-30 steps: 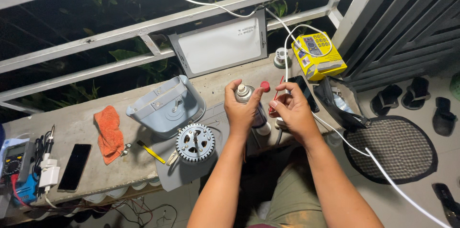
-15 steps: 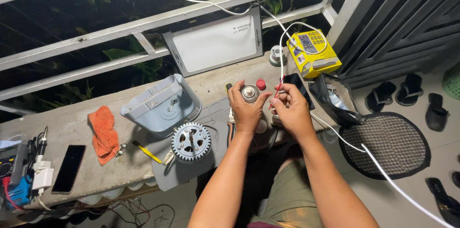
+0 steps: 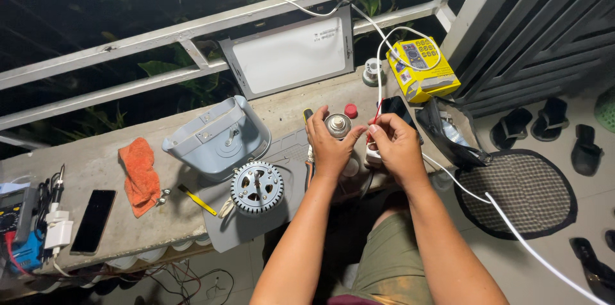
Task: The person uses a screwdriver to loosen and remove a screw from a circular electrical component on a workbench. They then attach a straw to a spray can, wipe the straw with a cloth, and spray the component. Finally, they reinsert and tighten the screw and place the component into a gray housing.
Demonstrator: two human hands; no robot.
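Observation:
My left hand [image 3: 328, 146] is wrapped around a metal spray can [image 3: 338, 125] standing upright over the concrete ledge [image 3: 109, 164]. At the can's top, my right hand [image 3: 396, 143] pinches a thin red straw [image 3: 376, 113] with its fingertips. A small red cap [image 3: 350, 111] lies on the ledge just behind the can. A round fan motor [image 3: 256, 186] with copper windings rests on a grey mat [image 3: 291, 157] to the left of my hands. Behind the motor lies a grey plastic fan housing [image 3: 214, 135].
An orange cloth [image 3: 141, 173], a black phone [image 3: 93, 220], a yellow-handled tool [image 3: 196, 199] and a multimeter [image 3: 13, 212] lie at the left. A white lit panel [image 3: 291, 55] leans on the railing. A yellow box [image 3: 423, 68], white cables, a round mat [image 3: 516, 193] and sandals are at the right.
My hands with the can have shifted slightly toward me and down over the ledge. The right fingers stay on the red straw at the can's top.

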